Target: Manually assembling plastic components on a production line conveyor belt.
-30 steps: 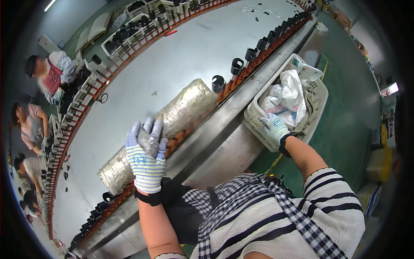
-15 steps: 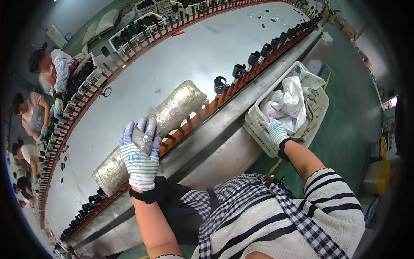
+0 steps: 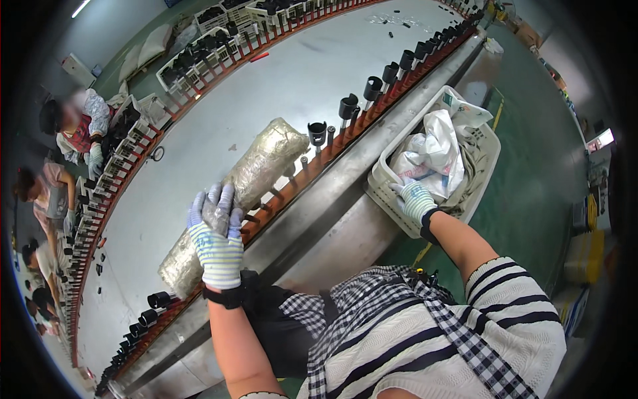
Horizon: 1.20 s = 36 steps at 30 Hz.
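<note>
A long roll wrapped in shiny clear plastic (image 3: 271, 159) lies slantwise along the near edge of the grey table (image 3: 286, 86). My left hand (image 3: 216, 243), in a striped glove, rests on the middle of the roll with its fingers apart. A greyish shiny patch shows between those fingers; I cannot tell whether it is the roll or a separate piece. My right hand (image 3: 415, 199), gloved too, has its fingers curled over the near left rim of a cream plastic basket (image 3: 488, 166). Inside the basket is a crumpled white plastic bag (image 3: 442, 149).
Upright pegs on an orange-brown track (image 3: 292, 189) line the table's edge, several carrying black cups (image 3: 347, 106). Across the table, co-workers (image 3: 83, 126) stand by crates of black parts (image 3: 199, 56). A tape roll (image 3: 157, 153) and a red stick (image 3: 260, 57) lie on the table.
The black cups and pegs have moved down and to the left along the near track. My hands keep their places on the roll and the basket. One co-worker's arm has shifted.
</note>
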Each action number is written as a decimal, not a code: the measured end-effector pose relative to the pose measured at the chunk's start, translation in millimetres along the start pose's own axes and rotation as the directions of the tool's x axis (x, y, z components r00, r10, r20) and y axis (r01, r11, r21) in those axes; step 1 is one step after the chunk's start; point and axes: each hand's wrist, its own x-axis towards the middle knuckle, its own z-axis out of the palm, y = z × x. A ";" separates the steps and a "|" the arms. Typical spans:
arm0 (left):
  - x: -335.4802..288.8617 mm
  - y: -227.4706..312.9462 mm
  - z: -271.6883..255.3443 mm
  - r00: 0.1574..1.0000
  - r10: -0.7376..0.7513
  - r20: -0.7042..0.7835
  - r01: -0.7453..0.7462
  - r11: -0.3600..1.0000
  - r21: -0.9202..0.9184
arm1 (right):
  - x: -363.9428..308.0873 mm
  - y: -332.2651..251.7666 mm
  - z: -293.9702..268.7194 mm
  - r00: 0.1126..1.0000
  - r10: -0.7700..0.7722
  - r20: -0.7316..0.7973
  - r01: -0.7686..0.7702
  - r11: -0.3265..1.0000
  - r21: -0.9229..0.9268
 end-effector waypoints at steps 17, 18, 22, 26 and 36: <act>3.3 9.3 18.4 0.981 -0.013 0.193 -0.013 0.991 0.131 | -4.4 24.1 2.0 1.000 -0.016 -0.019 0.017 0.999 0.029; 0.3 7.4 23.1 0.976 -0.182 0.117 0.208 0.938 -0.276 | -3.5 26.0 2.4 1.000 -0.017 -0.021 0.018 0.999 0.032; 8.3 32.5 15.6 0.965 0.178 0.191 -0.255 0.801 0.542 | -4.7 30.3 -0.8 1.000 0.010 0.002 -0.010 1.000 0.025; 18.9 38.2 19.9 0.974 0.084 0.211 -0.155 0.923 0.351 | -4.0 29.6 -5.6 1.000 0.008 -0.014 -0.007 1.000 0.021; 21.4 51.3 28.6 0.980 0.156 0.126 -0.191 0.914 0.357 | -4.0 31.5 -13.8 1.000 0.020 0.022 -0.021 0.999 0.033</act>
